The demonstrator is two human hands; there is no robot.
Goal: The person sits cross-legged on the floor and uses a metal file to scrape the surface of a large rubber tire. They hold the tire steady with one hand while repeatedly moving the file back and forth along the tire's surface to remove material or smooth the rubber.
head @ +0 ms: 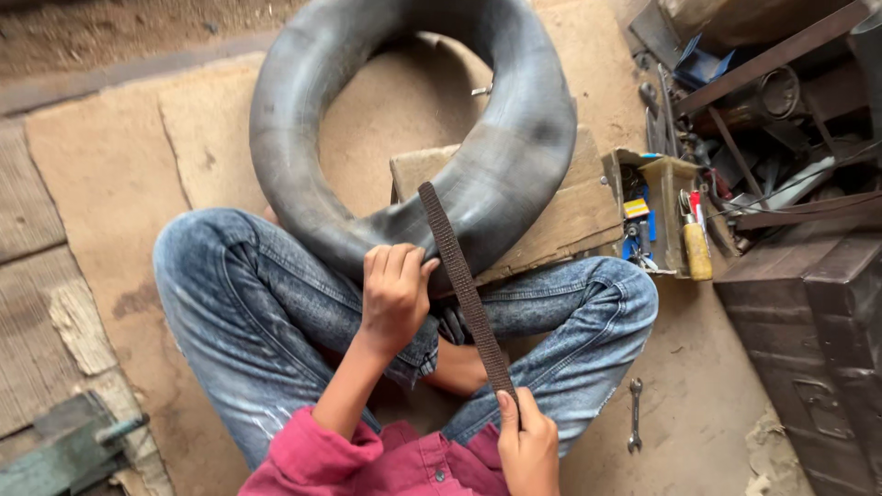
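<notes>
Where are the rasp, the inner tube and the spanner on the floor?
rasp (462, 278), head view, middle of the long rough blade
inner tube (533, 138), head view, right side of the black ring
spanner (634, 415), head view, shaft, on the floor by the knee

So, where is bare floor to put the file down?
Free: the mat left of the left knee, and the floor around the spanner beside the right knee. Crowded: the tool box and metal clutter at right.

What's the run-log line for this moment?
left hand: pressing inner tube | right hand: gripping rasp file, tip on tube | tube on wooden block
</notes>
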